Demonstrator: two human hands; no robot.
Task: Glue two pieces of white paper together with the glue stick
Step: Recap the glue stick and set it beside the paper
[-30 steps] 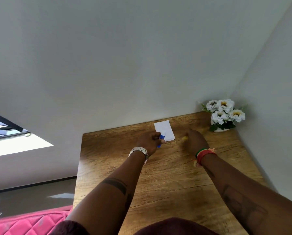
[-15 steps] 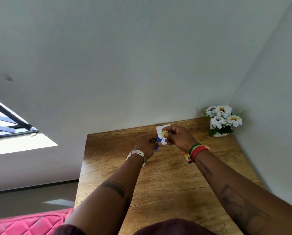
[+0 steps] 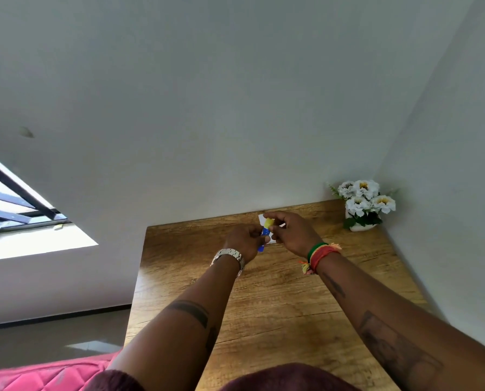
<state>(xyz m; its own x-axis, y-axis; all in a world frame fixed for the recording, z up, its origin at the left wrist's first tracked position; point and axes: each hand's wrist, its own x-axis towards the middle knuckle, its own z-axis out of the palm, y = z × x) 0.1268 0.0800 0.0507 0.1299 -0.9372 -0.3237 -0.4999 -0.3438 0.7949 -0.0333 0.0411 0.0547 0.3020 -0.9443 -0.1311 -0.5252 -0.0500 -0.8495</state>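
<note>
A blue glue stick [image 3: 262, 239] is gripped in my left hand [image 3: 245, 239], which wears a metal watch. My right hand [image 3: 293, 232], with red and green wristbands, pinches the yellow cap [image 3: 269, 222] at the top of the stick. Both hands meet above the far part of the wooden table [image 3: 278, 300]. White paper [image 3: 261, 219] lies on the table behind the hands; only a small corner shows, the rest is hidden. I cannot tell whether it is one piece or two.
A white pot of white flowers [image 3: 362, 206] stands in the table's far right corner against the walls. A wall runs along the right side. A pink quilted surface [image 3: 47, 373] lies at the lower left, past the table's left edge.
My right hand moved left from the table to the glue stick, bringing the yellow cap onto its top. The left hand stayed near the paper holding the stick.
</note>
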